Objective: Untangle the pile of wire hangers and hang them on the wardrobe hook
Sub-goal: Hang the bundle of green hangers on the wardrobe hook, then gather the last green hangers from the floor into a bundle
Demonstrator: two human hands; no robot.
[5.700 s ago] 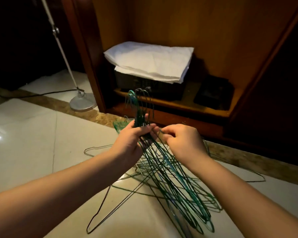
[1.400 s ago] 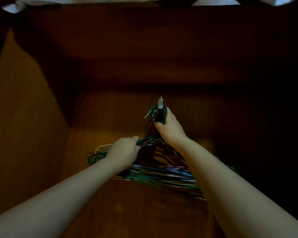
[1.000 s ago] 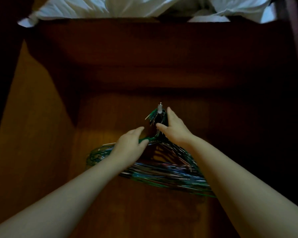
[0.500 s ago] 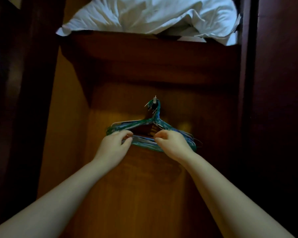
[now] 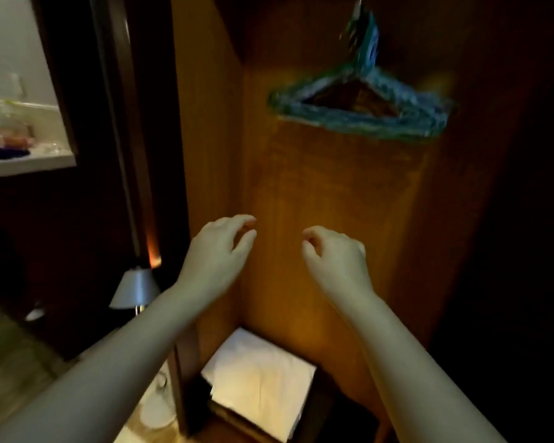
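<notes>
Green wire hangers (image 5: 359,121) — blurred, seemingly hooked high, left hand (image 5: 215,251), right hand (image 5: 336,260) below, fingers (image 5: 234,220) loosely curled, empty

Nothing here can be read: no writing, label, brand, number or sign. The wire hangers (image 5: 359,121), the folded white cloth (image 5: 259,388) and the small things on the white shelf (image 5: 26,163) at the left are too blurred and dim to show any lettering.
</notes>
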